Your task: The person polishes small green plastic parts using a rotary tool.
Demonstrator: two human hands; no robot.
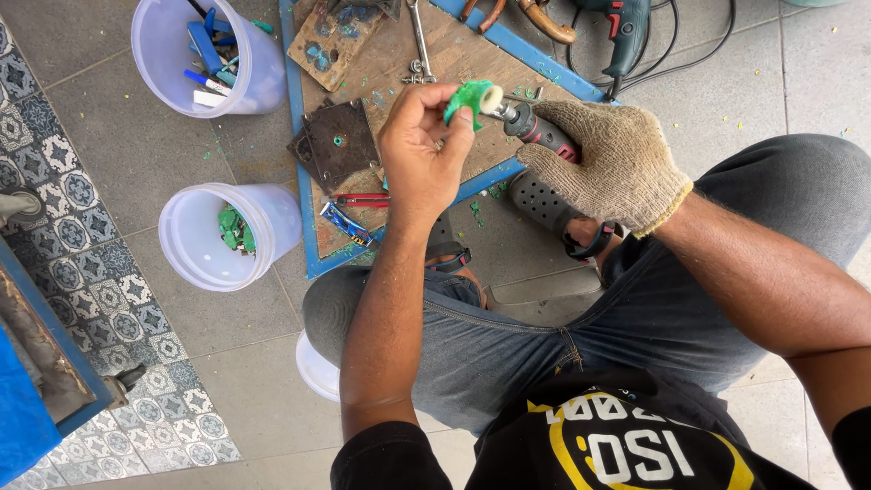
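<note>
- The green plastic piece (pixel 467 98) is being pinched between the thumb and fingertips of the bare left hand (pixel 423 154), raised above the wooden board (pixel 454 63) so its edge is meeting the tool's tip rather than lying flat.
- It is being held with its upper right edge turned toward the white grinding wheel (pixel 491 99), which is touching it; the piece is too small and too covered by fingers to tell its long axis.
- The small rotary tool (pixel 537 130) is lying with its long axis slanting from lower right to upper left, its tip pointing up-left at the piece.
- The right hand (pixel 610 163), wearing a knitted work glove, is closing around the tool's body, probably for a firm hold and protection.
- Green shavings (pixel 481 207) are lying on the board and floor below the hands.
- A dark metal plate (pixel 336 145) and a wrench (pixel 419 41) are resting on the board, and an electric drill (pixel 626 32) just off its top edge.
- To the left, one white bucket (pixel 213 238) is holding green pieces, and another bucket (pixel 195 56) is holding blue ones, seemingly sorted by colour.
- The person is sitting with both feet in dark sandals (pixel 544 204) at the board's near edge.
</note>
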